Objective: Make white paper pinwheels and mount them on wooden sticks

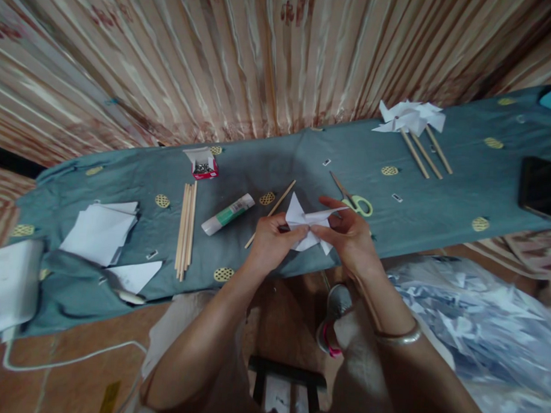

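Observation:
A folded white paper pinwheel (312, 218) is held between both hands above the table's front edge. My left hand (274, 238) is closed on its left side, thumb at the centre. On its right side, my right hand (349, 236) pinches it, with the thumb also near the centre. One wooden stick (282, 198) lies on the cloth just behind my left hand. Scissors with pale green handles (359, 204) rest right behind my right hand. A glue stick (229, 214) with a green label lies to the left of my hands.
Several wooden sticks (185, 230) lie beside a red box of small metal pins (203, 166). Paper squares (100, 230) are stacked at left, near a white device (11, 281). Finished pinwheels on sticks (412, 118) lie at back right. A dark phone (542, 189) is at the right.

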Tool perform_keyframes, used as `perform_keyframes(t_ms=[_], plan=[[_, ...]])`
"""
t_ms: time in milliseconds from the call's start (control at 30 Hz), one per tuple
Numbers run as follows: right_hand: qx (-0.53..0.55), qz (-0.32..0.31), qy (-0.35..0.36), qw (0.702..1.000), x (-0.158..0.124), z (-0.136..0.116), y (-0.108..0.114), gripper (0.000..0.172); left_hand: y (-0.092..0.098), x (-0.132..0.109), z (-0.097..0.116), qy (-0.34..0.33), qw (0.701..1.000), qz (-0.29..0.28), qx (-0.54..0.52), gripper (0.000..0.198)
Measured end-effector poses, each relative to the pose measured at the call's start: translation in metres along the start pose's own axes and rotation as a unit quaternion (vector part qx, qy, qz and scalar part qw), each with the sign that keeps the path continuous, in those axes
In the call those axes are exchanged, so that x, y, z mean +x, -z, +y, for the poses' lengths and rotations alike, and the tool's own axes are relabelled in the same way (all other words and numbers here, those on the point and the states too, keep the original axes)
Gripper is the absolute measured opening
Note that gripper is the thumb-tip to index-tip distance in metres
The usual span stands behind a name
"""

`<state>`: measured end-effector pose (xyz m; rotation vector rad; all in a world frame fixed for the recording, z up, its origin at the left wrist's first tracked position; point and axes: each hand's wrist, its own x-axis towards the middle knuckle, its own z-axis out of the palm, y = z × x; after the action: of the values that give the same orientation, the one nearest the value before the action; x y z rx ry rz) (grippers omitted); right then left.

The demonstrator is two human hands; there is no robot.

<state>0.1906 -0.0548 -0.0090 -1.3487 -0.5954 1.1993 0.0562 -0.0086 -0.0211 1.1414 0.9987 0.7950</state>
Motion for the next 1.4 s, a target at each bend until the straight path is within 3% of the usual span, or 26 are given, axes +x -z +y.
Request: perform_keyframes(t_ms=[167,333,433,533,600,767,967,1167,1400], plan=[[-0.013,-0.018,0.012,1.000,0.000,0.002,0.001,0.060,0.003,0.000,0.001,-0.031,0.999,-0.005,0.038,0.013],[-0.005,-0.030,0.019,0.999,0.001,0.004,0.003,0.060,0.006,0.000,0.005,-0.008,1.000,-0.015,0.011,0.014],[0.003,-0.018,0.048,0.999,0.001,0.008,0.008,0.044,0.011,0.004,0.007,-0.013,0.999,0.034,-0.026,0.013],[-0.079,0.003,0.097,0.992,-0.004,0.015,0.013,0.022,0.020,0.007,0.012,-0.047,0.992,0.103,-0.057,0.011],[-0.186,-0.011,0.150,0.971,-0.010,0.020,0.014,0.013,0.025,0.009,0.015,-0.064,0.987,0.126,-0.071,0.010],[-0.380,-0.082,0.295,0.873,-0.024,0.032,0.006,0.011,0.030,0.008,0.019,-0.070,0.985,0.151,-0.051,0.013],[-0.454,-0.086,0.327,0.824,-0.022,0.041,-0.006,0.011,0.028,0.007,0.019,-0.060,0.987,0.144,-0.039,0.011],[-0.460,-0.099,0.305,0.828,-0.018,0.045,-0.009,0.013,0.027,0.007,0.018,-0.054,0.988,0.139,-0.035,0.009],[-0.453,-0.079,0.290,0.839,-0.012,0.045,0.008,0.012,0.028,0.006,0.017,-0.051,0.990,0.119,-0.055,0.007]])
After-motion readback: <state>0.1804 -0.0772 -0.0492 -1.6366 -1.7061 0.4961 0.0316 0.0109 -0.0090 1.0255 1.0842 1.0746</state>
